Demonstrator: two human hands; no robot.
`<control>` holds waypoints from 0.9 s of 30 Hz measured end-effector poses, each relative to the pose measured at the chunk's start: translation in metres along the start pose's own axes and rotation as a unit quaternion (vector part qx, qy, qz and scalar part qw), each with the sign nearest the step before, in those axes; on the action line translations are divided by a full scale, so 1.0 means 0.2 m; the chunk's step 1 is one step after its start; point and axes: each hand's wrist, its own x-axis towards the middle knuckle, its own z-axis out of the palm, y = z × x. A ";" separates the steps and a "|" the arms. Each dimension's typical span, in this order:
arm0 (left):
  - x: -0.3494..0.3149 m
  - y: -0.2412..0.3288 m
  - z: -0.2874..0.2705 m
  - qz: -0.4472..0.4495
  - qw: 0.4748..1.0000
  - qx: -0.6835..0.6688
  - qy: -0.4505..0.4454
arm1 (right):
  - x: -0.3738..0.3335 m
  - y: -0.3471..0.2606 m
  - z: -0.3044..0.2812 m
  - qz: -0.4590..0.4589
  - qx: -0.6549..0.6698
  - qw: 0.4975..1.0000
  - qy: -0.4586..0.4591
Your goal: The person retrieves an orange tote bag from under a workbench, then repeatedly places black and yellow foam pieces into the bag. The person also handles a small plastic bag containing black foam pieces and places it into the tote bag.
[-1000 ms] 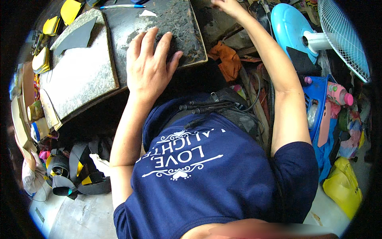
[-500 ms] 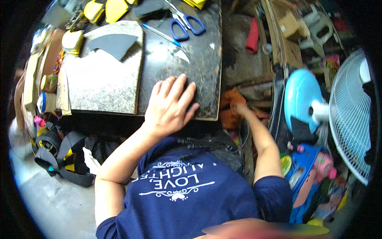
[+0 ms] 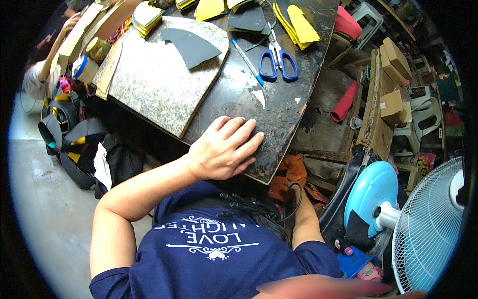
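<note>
Two hands: left hand mid-frame, palm down on counter; right hand at orange cloth, lower right of centre.
Grip: left, fingers slightly apart; right, partly hidden, cannot tell.
Scissors: on counter, upper centre, beside pen.

Tabletop, scuffed, glossy, under left hand; board, speckled, rough-looking, ahead-left of it; scissors, smooth plastic handles, ahead; fan base, glossy plastic, rightward.
</note>
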 end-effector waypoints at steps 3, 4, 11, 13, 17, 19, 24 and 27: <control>0.00 0.00 0.00 -0.005 1.000 -0.008 -0.009 | 0.02 -0.01 -0.01 -0.003 -0.008 1.000 -0.003; 0.00 0.00 0.00 -0.007 1.000 -0.010 -0.010 | 0.02 -0.01 -0.01 -0.005 -0.012 1.000 -0.005; 0.00 -0.01 0.01 0.002 1.000 -0.010 0.018 | 0.01 -0.02 -0.01 -0.016 -0.034 0.999 -0.017; -0.01 -0.01 0.01 0.001 1.000 -0.008 0.020 | 0.01 -0.03 -0.01 -0.021 -0.041 0.999 -0.019; -0.01 -0.01 0.02 0.002 1.000 -0.005 0.026 | 0.02 -0.03 -0.01 -0.027 -0.051 0.998 -0.022; -0.01 -0.01 0.02 0.003 1.000 -0.001 0.021 | 0.02 -0.03 -0.01 -0.028 -0.053 0.998 -0.024; -0.01 0.00 0.02 0.006 1.000 0.001 0.014 | 0.03 -0.02 -0.01 -0.034 -0.055 0.998 -0.025; -0.01 0.00 0.02 0.007 1.000 0.007 0.014 | 0.05 -0.01 -0.01 -0.037 -0.059 0.997 -0.027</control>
